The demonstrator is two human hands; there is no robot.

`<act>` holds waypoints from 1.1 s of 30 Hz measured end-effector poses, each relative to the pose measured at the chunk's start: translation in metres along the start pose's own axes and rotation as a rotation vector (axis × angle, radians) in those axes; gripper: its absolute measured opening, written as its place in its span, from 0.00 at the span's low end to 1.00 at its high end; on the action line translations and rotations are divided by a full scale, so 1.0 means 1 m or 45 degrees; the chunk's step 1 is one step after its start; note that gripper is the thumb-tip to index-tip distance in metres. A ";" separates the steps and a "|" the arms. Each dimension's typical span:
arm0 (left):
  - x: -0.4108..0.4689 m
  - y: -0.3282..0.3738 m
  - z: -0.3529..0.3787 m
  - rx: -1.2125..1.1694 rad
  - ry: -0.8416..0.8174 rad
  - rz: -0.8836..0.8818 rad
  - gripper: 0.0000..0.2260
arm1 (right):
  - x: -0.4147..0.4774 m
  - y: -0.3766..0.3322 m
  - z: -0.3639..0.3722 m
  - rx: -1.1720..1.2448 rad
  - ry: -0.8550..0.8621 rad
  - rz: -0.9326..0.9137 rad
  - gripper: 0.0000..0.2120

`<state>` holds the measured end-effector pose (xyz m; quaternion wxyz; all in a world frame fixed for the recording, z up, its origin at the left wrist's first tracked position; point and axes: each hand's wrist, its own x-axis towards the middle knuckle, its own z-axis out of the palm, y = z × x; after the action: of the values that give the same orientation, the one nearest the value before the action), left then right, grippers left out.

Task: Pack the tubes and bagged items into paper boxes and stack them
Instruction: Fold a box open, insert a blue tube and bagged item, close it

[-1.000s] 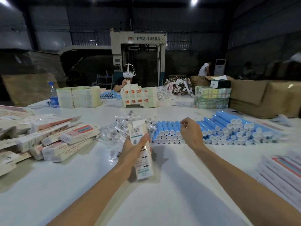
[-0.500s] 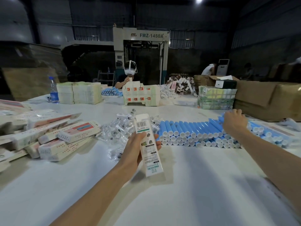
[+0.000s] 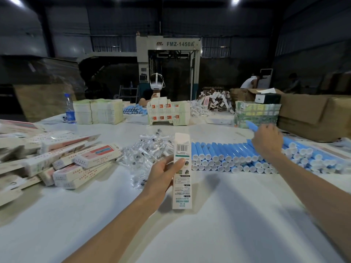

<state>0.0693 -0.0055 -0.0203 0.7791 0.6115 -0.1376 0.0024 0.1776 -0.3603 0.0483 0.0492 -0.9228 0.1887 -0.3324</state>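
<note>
Blue tubes (image 3: 224,152), white barcoded box (image 3: 182,168)

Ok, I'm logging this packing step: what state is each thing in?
paper box: upright, held by left hand.
blue tube: above the stack, gripped by right hand.
tube stack: lying in rows on table.
bagged items: loose heap on table.
box pile: lying jumbled.
water bottle: upright, capped.

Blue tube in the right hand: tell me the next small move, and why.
Probably carry the blue tube over to the top end of the paper box and slide it in. The right hand grips one tube, held above the tube pile, and the left hand holds the box upright. Whether the box top is open is unclear.
</note>
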 end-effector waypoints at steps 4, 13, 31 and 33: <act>-0.001 0.000 0.002 0.015 0.022 0.032 0.21 | -0.026 -0.057 -0.030 1.107 -0.159 0.111 0.10; -0.005 0.005 0.006 0.039 0.066 0.049 0.20 | -0.085 -0.146 -0.095 2.101 -0.584 -0.171 0.31; -0.013 -0.002 0.005 0.157 0.117 0.132 0.10 | -0.107 -0.156 -0.076 1.418 -0.871 -0.500 0.23; -0.012 -0.001 0.001 0.109 0.183 0.116 0.08 | -0.118 -0.161 -0.064 1.366 -0.875 -0.546 0.18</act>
<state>0.0578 -0.0049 -0.0239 0.7592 0.6357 -0.1086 0.0876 0.1043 -0.1639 0.0629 0.4911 -0.8408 -0.2167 -0.0699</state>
